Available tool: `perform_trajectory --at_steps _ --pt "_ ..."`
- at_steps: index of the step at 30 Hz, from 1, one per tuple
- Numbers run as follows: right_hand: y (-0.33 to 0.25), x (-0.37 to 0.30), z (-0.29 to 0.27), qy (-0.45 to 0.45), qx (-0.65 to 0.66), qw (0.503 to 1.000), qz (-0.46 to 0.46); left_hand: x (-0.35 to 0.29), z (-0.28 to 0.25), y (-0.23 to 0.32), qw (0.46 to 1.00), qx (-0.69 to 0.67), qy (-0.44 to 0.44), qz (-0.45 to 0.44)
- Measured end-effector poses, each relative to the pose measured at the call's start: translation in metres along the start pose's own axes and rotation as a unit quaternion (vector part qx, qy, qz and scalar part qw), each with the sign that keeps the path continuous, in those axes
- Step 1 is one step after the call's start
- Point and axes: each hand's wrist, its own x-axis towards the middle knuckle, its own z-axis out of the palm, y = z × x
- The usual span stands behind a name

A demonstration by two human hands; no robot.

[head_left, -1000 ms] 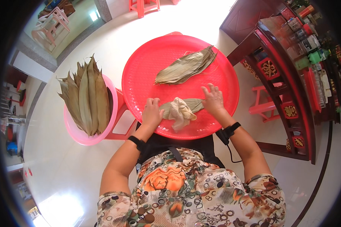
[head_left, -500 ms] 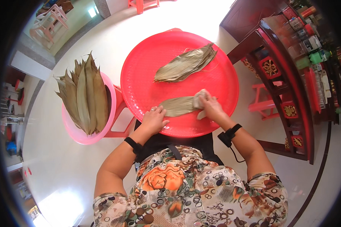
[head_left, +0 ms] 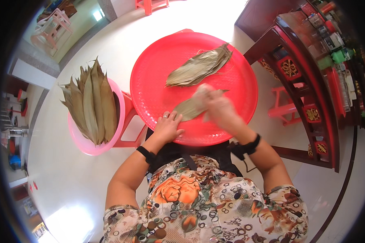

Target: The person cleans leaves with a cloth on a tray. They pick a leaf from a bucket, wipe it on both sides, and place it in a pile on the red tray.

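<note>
A single long dried leaf (head_left: 185, 109) lies slanted on the round red tray (head_left: 150, 77) in front of me. My left hand (head_left: 168, 128) rests at the leaf's left end, fingers stretched out and pressing it to the tray, thumb apart. A pale crumpled cloth (head_left: 200, 94) is bunched in my right hand (head_left: 224, 112), over the right part of the leaf. That hand is smeared by motion, and it covers some of the leaf. Farther back on the tray sits a stack of similar flat leaves (head_left: 199, 67).
To the left, a pink tub (head_left: 74, 137) holds many upright leaves (head_left: 95, 106), beside a red stool (head_left: 130, 128). A dark wooden cabinet (head_left: 302, 77) with crowded items on top stands at the right, near another red stool (head_left: 286, 106).
My right hand with the cloth has moved slightly left and away from me. The leaf's right end has swung farther back. My left hand stays at its left end.
</note>
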Motion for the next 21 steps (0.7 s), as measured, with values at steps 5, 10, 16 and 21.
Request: perform_trajectory --at_steps 5,10,16,21 --pt "-0.021 0.003 0.079 -0.203 -0.221 0.948 -0.111 -0.001 0.007 -0.008 0.998 0.019 -0.061 -0.004" --pt "0.048 0.01 0.061 -0.089 -0.211 0.973 -0.01 0.001 0.011 -0.013 1.0 -0.019 -0.014 0.011" --pt "0.09 0.005 0.029 -0.025 -0.217 0.975 0.047 -0.001 0.015 -0.01 0.999 -0.018 -0.031 0.004" --pt "0.019 0.002 0.004 -0.036 -0.231 0.972 -0.004 -0.002 0.012 -0.009 1.0 -0.03 -0.007 0.0"
